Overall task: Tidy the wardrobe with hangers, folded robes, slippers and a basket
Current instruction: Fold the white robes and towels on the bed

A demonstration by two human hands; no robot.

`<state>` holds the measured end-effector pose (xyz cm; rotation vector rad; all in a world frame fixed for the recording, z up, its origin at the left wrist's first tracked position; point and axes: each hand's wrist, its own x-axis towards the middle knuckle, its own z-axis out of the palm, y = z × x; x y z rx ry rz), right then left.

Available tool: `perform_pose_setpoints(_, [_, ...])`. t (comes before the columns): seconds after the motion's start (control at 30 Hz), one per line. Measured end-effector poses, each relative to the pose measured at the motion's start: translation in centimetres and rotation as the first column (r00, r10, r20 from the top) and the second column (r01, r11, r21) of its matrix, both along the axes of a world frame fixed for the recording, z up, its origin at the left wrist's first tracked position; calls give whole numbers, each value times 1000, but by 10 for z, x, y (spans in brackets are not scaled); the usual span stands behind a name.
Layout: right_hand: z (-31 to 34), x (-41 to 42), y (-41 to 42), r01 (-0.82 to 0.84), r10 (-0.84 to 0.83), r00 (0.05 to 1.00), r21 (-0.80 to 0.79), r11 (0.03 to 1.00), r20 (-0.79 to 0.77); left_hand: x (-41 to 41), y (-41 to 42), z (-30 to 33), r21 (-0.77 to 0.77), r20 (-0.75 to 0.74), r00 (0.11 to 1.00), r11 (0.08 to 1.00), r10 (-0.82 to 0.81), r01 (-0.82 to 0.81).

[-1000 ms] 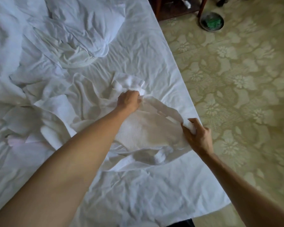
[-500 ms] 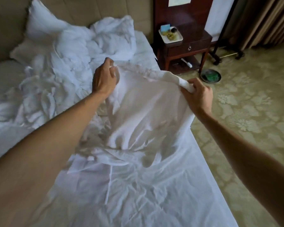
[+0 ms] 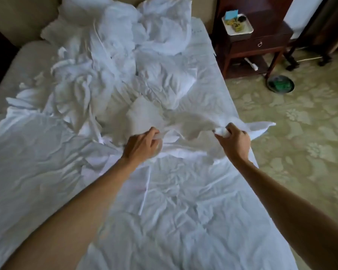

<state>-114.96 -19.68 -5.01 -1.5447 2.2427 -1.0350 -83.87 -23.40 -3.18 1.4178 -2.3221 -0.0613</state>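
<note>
Over the right side of the bed [image 3: 183, 221], 2 hands hold a white robe [image 3: 185, 121] stretched between them, blurred. The left hand [image 3: 142, 145] curls its fingers round one bunched edge; the right hand [image 3: 233, 142] grips another wad tightly. Crumpled linen [image 3: 115, 61] lies heaped beyond, near a nightstand [image 3: 256, 45].

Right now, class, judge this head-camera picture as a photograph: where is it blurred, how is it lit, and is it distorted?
Head view: the robe stretched between the left hand and right hand is smeared by motion blur; light is soft and dim, with no glare on the sheet; the wide lens bows the bed's edge; the nightstand corner is dark.
</note>
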Motion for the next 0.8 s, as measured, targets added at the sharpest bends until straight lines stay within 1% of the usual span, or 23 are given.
perform_pose_setpoints(0.1, [-89,10,49,-65,74,996,186,980,-41,0,69,-115,193,96,993,980,-73,54])
perform_pose_setpoints(0.17, [-140,17,83,-107,128,990,285,953,-59,-2,112,-177,305,119,985,949,-122,80])
perform_pose_setpoints(0.23, [-182,23,112,-155,194,978,367,917,-73,-4,144,-224,398,132,986,916,-104,44])
perform_pose_setpoints(0.3, [-215,25,134,-191,234,971,412,891,-56,-6,165,-254,488,125,988,872,-92,20])
perform_pose_setpoints(0.37, [-232,24,149,-246,276,961,437,865,-5,-4,176,-265,527,93,989,848,-117,51])
perform_pose_setpoints(0.43, [-240,23,155,-379,394,918,415,827,51,1,178,-264,521,42,991,849,-126,86])
perform_pose_setpoints(0.5, [-237,19,160,-510,520,851,345,788,68,9,173,-257,438,-22,992,890,-127,124])
perform_pose_setpoints(0.53, [-234,16,163,-546,557,829,299,783,55,13,167,-252,379,-21,992,917,-127,126])
perform_pose_setpoints(0.57, [-231,10,166,-558,569,822,253,790,37,15,159,-245,312,0,991,941,-135,128])
perform_pose_setpoints(0.63, [-225,-1,172,-513,523,852,189,837,-3,13,139,-233,224,71,982,962,-174,154])
perform_pose_setpoints(0.7, [-222,-11,173,-431,446,893,166,887,-65,9,119,-228,236,159,951,945,-266,225])
perform_pose_setpoints(0.73, [-223,-15,170,-402,421,901,164,901,-102,8,111,-231,262,214,920,927,-328,270])
perform_pose_setpoints(0.8, [-224,-19,160,-403,434,886,190,896,-167,5,95,-238,313,278,852,881,-443,355])
